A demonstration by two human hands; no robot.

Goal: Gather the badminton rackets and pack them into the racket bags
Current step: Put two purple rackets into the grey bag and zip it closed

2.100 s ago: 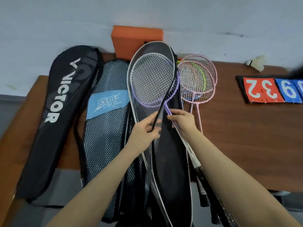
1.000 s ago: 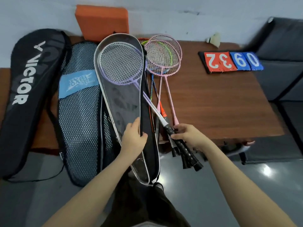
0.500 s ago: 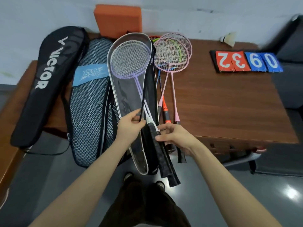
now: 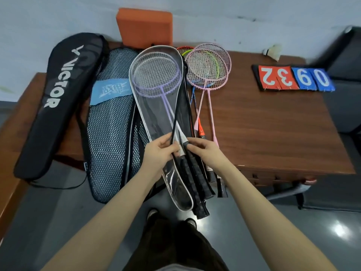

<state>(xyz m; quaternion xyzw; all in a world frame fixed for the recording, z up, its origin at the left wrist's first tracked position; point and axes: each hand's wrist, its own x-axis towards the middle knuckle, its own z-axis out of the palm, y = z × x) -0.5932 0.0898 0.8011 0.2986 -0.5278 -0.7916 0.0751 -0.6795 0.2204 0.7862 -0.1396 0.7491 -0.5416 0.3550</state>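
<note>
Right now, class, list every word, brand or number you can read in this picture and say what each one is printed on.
"VICTOR", with a logo mark above it: on the black racket bag.
"2 3" on red cards, "6 0" on blue cards, read as they lie: on the flip scoreboard.
Stylised characters, unreadable: on the blue label of the mesh bag.
Marks on the orange racket shaft: too small.
</note>
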